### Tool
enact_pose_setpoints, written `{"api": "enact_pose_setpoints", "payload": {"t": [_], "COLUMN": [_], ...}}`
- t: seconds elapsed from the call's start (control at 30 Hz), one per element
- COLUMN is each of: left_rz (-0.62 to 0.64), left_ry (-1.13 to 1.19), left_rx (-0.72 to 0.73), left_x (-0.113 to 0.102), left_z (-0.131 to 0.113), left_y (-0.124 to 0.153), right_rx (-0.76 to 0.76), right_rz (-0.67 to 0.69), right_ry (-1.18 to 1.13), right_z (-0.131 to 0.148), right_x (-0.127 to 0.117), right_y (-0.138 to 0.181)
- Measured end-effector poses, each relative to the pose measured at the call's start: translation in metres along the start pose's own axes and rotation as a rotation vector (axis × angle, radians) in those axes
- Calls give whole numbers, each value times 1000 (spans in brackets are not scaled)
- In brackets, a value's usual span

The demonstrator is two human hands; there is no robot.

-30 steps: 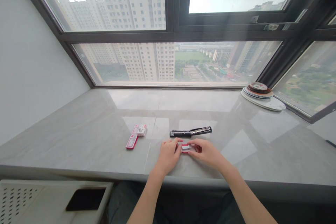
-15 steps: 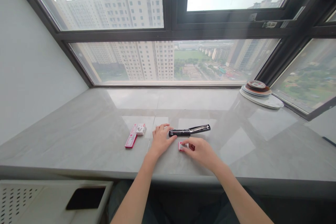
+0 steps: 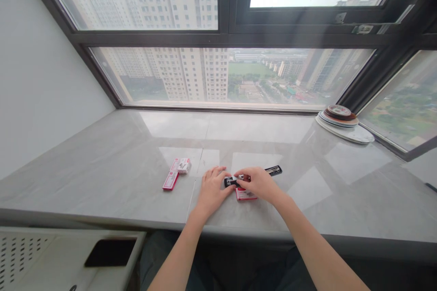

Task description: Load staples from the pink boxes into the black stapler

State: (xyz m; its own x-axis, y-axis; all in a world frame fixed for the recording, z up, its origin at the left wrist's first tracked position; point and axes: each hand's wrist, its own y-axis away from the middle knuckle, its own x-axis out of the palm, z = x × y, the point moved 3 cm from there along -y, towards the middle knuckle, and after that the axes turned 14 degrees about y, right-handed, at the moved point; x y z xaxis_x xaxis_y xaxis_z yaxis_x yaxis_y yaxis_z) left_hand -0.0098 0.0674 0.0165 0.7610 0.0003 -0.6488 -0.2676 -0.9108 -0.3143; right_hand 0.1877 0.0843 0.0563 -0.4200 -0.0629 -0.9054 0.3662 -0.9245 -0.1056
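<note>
Centrally: one black stapler (image 3: 274,171), lying on the counter beneath both hands, long and slim, hinged open, with bright metal along its slanting arm; its middle is hidden by the right hand (image 3: 256,183). Left hand (image 3: 212,191): thumb and forefinger closed about the stapler's left end. Right hand: fingertips drawn together over its midsection; whether they pinch a separate piece cannot be told. Just on the near side of the right fingers, one red-and-white box (image 3: 246,195), partly covered by them. Left of the grip, well apart: one flat red-edged box (image 3: 170,181), touching a small group behind it that includes a white box (image 3: 184,166). Far right, beyond the grip: stacked plates (image 3: 344,129). Beneath all: pale, glossy counter (image 3: 129,163).
</note>
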Motion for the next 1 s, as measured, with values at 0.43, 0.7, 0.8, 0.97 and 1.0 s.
{"api": "enact_pose_setpoints", "payload": {"t": [0.43, 0.7, 0.8, 0.97, 1.0], "left_rz": [-13, 8, 7, 3, 4], "left_ry": [26, 40, 38, 37, 37], "left_rx": [-10, -20, -28, -22, -21], "left_x": [-1, 1, 1, -1, -1], "left_z": [0, 1, 0, -2, -2], "left_y": [1, -1, -2, 0, 0], "right_rx": [125, 480, 372, 141, 96], "right_rz": [16, 128, -15, 14, 21], "right_ry": [-367, -835, -838, -567, -491], "right_z": [2, -75, -75, -45, -39], "right_x": [10, -2, -17, -28, -28], "right_y": [39, 77, 58, 20, 14]}}
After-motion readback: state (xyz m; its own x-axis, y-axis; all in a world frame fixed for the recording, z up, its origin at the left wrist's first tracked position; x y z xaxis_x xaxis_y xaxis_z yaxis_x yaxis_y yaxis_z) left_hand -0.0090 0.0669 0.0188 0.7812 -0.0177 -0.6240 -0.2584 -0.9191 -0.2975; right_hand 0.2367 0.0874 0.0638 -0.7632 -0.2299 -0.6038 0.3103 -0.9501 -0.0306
